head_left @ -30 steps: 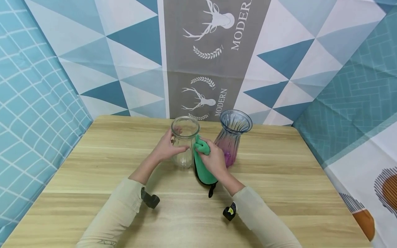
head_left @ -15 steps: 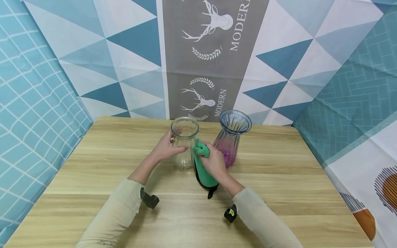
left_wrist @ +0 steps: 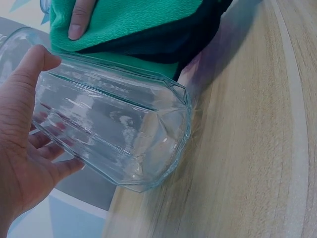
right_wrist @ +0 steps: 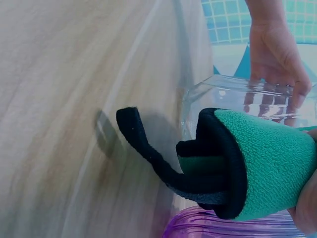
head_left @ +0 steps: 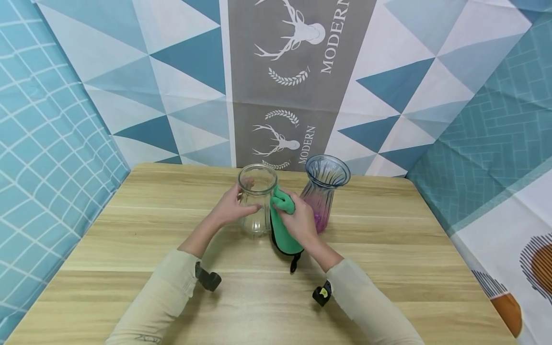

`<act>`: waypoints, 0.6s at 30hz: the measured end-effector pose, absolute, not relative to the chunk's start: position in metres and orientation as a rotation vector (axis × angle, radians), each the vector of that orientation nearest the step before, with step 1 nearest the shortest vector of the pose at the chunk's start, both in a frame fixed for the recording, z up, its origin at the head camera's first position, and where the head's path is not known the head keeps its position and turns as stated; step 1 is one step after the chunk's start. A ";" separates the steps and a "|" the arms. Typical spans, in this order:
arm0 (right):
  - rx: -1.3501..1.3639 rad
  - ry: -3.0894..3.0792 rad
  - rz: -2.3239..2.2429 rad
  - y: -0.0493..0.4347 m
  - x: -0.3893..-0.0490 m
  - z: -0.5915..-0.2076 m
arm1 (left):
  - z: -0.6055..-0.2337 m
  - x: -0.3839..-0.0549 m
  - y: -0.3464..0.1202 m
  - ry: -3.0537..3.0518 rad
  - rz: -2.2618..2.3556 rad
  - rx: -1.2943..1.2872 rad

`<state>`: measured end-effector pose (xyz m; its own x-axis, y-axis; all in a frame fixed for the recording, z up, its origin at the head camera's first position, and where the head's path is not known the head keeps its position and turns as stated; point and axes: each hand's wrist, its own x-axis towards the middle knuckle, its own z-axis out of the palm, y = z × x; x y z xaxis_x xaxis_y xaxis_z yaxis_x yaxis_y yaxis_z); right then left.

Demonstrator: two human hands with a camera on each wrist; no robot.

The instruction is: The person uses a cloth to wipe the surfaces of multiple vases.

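My left hand (head_left: 233,205) grips a clear glass vase (head_left: 255,221) round its upper body, thumb on the near side and fingers behind. The vase is upright, with faceted sides and a thick round rim. Whether its base touches the table I cannot tell. My right hand (head_left: 299,221) holds a bunched green cloth (head_left: 285,237) with black edging and a black hanging loop (right_wrist: 143,148). The cloth lies against the right side of the vase, as the left wrist view shows. Part of my right hand's fingers is hidden by the cloth.
A ribbed glass vase (head_left: 324,191), blue at its flared top and purple at its base, stands just right of my right hand. The wooden table (head_left: 172,297) ends at a patterned cloth backdrop (head_left: 284,96) close behind both vases.
The right hand and green cloth dip slightly along the vase's side, then come back up. My left hand and the clear vase stay nearly where they were.
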<state>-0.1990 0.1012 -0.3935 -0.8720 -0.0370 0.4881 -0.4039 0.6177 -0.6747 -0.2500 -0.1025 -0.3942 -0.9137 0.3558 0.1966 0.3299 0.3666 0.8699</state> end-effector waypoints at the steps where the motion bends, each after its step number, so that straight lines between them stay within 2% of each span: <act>1: 0.357 -2.407 1.160 0.101 -0.199 -0.393 | -0.394 -0.250 -0.103 2.580 1.631 0.650; 18: 0.343 -2.471 1.090 0.099 -0.197 -0.401 | -0.394 -0.248 -0.102 2.605 1.609 0.674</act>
<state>-0.1975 0.0986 -0.4005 -0.8829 -0.0556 0.4662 -0.3817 0.6631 -0.6439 -0.2479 -0.1015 -0.3936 -0.9076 0.3602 0.2155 0.3539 0.3807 0.8543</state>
